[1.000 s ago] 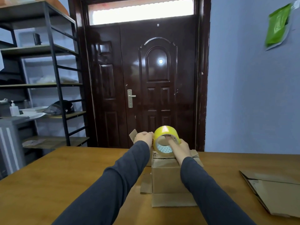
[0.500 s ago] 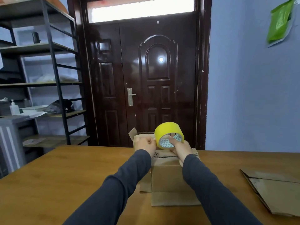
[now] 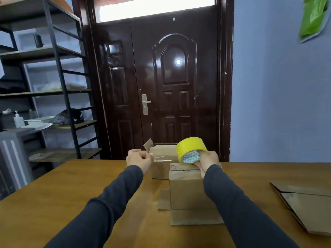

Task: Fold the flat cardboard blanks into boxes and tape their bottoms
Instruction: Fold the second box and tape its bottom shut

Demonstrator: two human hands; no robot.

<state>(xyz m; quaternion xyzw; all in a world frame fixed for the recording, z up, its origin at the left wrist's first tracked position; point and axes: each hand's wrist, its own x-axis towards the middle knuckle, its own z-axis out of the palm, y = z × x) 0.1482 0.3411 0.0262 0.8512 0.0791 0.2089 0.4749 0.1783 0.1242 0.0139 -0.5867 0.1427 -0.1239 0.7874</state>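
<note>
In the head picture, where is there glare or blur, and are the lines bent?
Head view: the transom window is overexposed; a glare spot sits on the door; the left hand is motion-blurred, the tape roll sharp; the shelf uprights lean from wide-angle distortion.

There is only one view, from a camera worn on the person's head, so no second view shares anything with it. It looks forward and a bit down over the brown wooden table, close to both arms in dark sleeves. It faces the dark brown shiny door on the far side, with the black metal shelf rack at its left edge.
</note>
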